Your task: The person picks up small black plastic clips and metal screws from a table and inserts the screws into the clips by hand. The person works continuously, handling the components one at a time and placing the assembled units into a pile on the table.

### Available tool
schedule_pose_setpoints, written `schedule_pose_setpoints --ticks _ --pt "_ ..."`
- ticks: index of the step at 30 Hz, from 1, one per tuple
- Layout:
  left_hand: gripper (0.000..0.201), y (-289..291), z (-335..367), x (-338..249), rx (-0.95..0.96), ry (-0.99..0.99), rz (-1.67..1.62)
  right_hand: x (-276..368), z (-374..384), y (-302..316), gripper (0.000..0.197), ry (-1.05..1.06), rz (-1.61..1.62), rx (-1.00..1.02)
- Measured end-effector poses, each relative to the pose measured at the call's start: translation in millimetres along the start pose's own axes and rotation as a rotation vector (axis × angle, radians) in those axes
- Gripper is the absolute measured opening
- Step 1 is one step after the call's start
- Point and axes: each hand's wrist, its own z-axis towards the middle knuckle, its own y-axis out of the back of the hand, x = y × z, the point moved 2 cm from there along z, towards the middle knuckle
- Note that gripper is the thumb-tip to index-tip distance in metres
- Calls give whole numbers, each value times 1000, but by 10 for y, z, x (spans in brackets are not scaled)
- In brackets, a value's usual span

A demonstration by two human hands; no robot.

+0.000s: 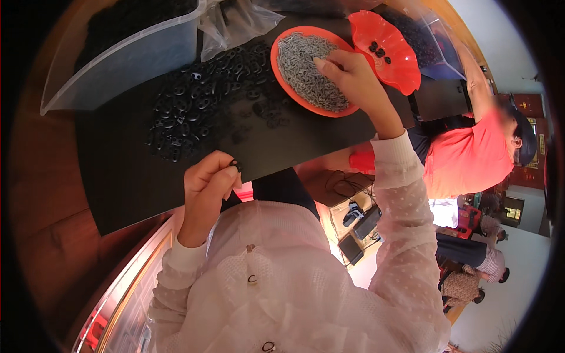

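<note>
My left hand (210, 183) is closed near the table's front edge. Between its thumb and forefinger it pinches a small black plastic piece (236, 165). My right hand (355, 77) reaches over an orange-red oval bowl (275, 63) full of short, thin grey metal pieces (306, 73), like pins or small springs. Its thumb and forefinger are pressed together at the heap; whatever is between them is too small to make out. Many loose black plastic pieces with holes (191, 109) lie spread over the black table mat (118, 176), beyond my left hand.
A clear plastic bin (126, 73) of black parts stands far left, beside a clear plastic bag (238, 26). Right of the bowl is a red wavy-edged dish (394, 65) with several black pieces. Another bin (444, 50) stands beyond it. A person in red (468, 159) sits at right.
</note>
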Motion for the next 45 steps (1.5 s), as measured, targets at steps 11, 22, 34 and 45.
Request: schedule_pose_setpoints --ticks 11,22,34,45 --pt "14 -4 18 5 -13 6 -78 232 -103 -89 21 -141 317 31" --pt "15 28 20 -14 -26 45 -94 1059 -635 -867 23 -35 585 274" --pt "13 24 18 36 -37 7 -159 1030 -663 -1026 20 65 600 182" --pt "13 14 -40 51 -92 -3 -120 1121 -780 -1102 20 81 581 137"
